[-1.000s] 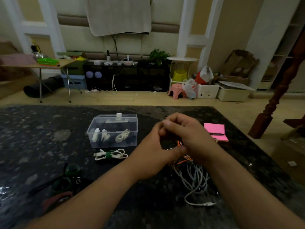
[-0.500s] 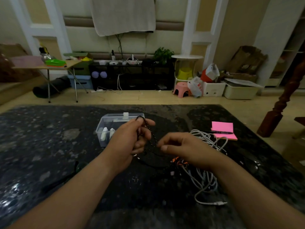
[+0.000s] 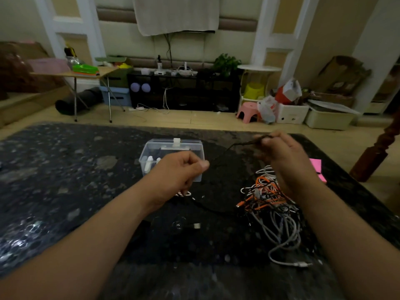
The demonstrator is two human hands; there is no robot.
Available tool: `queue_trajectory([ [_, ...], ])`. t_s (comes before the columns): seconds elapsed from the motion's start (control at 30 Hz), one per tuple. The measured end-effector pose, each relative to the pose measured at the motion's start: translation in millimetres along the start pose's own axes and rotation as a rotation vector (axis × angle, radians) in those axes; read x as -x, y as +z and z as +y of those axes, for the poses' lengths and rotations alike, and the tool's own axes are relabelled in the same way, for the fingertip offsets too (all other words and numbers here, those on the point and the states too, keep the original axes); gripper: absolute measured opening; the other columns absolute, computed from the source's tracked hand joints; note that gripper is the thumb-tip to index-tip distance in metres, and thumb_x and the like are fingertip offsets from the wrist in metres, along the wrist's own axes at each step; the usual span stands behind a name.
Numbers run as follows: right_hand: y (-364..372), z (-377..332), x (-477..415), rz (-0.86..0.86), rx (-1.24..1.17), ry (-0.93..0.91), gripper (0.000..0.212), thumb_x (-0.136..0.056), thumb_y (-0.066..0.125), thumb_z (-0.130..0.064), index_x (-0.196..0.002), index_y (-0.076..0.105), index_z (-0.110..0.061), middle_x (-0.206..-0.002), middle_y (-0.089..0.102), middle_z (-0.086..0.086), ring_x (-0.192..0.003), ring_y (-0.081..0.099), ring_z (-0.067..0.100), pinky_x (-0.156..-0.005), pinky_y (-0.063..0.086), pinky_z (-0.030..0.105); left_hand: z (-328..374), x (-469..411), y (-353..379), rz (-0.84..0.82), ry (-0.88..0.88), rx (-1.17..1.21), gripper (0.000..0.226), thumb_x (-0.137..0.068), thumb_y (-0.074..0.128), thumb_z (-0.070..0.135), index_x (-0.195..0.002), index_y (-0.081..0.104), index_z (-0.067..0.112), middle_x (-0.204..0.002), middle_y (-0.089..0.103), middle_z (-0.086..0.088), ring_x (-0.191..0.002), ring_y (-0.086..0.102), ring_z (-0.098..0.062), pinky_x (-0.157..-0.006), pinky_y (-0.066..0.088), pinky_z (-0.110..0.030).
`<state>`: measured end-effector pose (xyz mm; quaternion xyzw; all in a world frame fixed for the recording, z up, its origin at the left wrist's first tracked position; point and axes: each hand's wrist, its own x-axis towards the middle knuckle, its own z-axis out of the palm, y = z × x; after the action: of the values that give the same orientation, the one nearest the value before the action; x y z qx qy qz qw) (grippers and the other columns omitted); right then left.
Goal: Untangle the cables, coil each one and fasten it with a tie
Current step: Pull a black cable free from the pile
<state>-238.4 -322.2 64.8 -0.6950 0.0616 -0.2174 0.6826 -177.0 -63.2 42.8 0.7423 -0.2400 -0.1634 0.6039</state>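
Black slender cable (image 3: pixel 235 145) in the tight pinch of left hand (image 3: pixel 177 169) and right hand (image 3: pixel 281 153).

Left arm: bare forearm, reaching in from the lower left toward the frame's centre.
Left hand (image 3: pixel 179 169): fingers curled under, thumb on forefinger, pinching the black cable (image 3: pixel 225 149).
Right arm: enters from the lower right, wrist angled upward.
Right hand (image 3: pixel 281 154): held higher, right of centre, fingertips pinching the same cable; slightly blurred.

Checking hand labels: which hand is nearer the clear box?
Left. The left hand is right in front of the clear box; the right hand is off to its right.
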Motion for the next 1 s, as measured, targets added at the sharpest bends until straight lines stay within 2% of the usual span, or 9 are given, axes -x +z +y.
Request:
queue_trajectory([
  [0.1,-21,-4,-11,0.136,-0.176,0.065,0.023,-0.103,0.044,-0.012,-0.101,0.066,-0.007,-0.095,0.08,0.007,-0.098,0.075,0.023,-0.088,0.056,0.039,-9,2,-8,-0.045,-0.007,-0.052,0.026,-0.102,0.066,0.027,-0.098,0.062,0.002,-0.063,0.046,0.0,-0.057,0.04,-0.012,-0.059,0.044,-0.022],
  [0.27,-55,1,-17,0.292,-0.471,0.173,0.025,-0.101,0.048,-0.023,-0.081,0.06,-0.016,-0.079,0.072,0.004,-0.084,0.076,0.024,-0.088,0.061,0.042,-23,0,-16,-0.088,-0.043,0.051,0.013,-0.103,0.063,0.02,-0.097,0.059,0.009,-0.059,0.044,0.002,-0.052,0.042,-0.011,-0.069,0.056,-0.029],
  [0.5,-17,2,-3,0.072,-0.384,0.252,0.023,-0.104,0.049,-0.022,-0.085,0.06,-0.014,-0.078,0.07,0.006,-0.076,0.072,0.023,-0.077,0.062,0.037,-27,-9,-4,0.007,-0.129,0.202,0.031,-0.111,0.048,0.031,-0.1,0.066,0.008,-0.068,0.048,-0.003,-0.056,0.039,-0.015,-0.051,0.035,-0.027],
  [0.57,-4,2,-2,0.06,-0.19,0.218,0.016,-0.103,0.055,-0.025,-0.095,0.062,-0.013,-0.092,0.072,0.007,-0.092,0.072,0.026,-0.084,0.059,0.04,-23,-11,-1,0.027,-0.174,0.401,0.036,-0.112,0.045,0.036,-0.1,0.064,0.008,-0.066,0.045,-0.002,-0.053,0.034,-0.013,-0.047,0.026,-0.025],
  [0.63,3,12,1,0.091,0.292,0.174,0.024,-0.099,0.065,-0.036,-0.111,0.061,-0.016,-0.109,0.067,0.005,-0.105,0.066,0.027,-0.086,0.052,0.041,-19,-13,1,0.042,-0.205,0.574,0.038,-0.111,0.044,0.038,-0.095,0.063,0.009,-0.065,0.044,-0.001,-0.052,0.03,-0.012,-0.043,0.023,-0.022],
  [0.73,20,18,20,0.209,0.818,-0.141,0.031,-0.095,0.072,-0.035,-0.118,0.057,-0.02,-0.115,0.056,0.0,-0.103,0.057,0.018,-0.086,0.043,0.033,-18,-15,2,0.074,-0.246,0.729,0.037,-0.111,0.045,0.036,-0.091,0.063,0.01,-0.064,0.043,0.0,-0.049,0.029,-0.01,-0.039,0.023,-0.02],
  [0.83,45,22,38,-0.188,0.766,-0.285,0.02,-0.098,0.068,-0.043,-0.114,0.064,-0.032,-0.109,0.065,-0.013,-0.1,0.061,0.003,-0.087,0.052,0.029,-15,-15,3,0.074,-0.27,0.824,0.034,-0.111,0.045,0.035,-0.094,0.063,0.011,-0.064,0.043,0.002,-0.049,0.03,-0.008,-0.039,0.023,-0.019],
  [0.9,61,33,48,-0.552,0.881,-0.209,0.041,-0.095,0.065,-0.055,-0.133,0.062,-0.037,-0.127,0.066,-0.013,-0.118,0.06,0.004,-0.103,0.051,0.035,-13,-15,2,0.06,-0.268,0.886,0.033,-0.11,0.045,0.034,-0.094,0.063,0.011,-0.066,0.041,0.003,-0.05,0.029,-0.008,-0.042,0.02,-0.019],
  [1.0,67,61,52,-0.729,1.038,-0.181,0.061,-0.092,0.069,-0.052,-0.149,0.051,-0.039,-0.143,0.058,-0.007,-0.133,0.054,0.012,-0.115,0.044,0.038,-10,-12,-1,0.049,-0.279,0.982,0.031,-0.109,0.045,0.032,-0.094,0.063,0.012,-0.069,0.039,0.004,-0.053,0.027,-0.007,-0.047,0.017,-0.019],
])
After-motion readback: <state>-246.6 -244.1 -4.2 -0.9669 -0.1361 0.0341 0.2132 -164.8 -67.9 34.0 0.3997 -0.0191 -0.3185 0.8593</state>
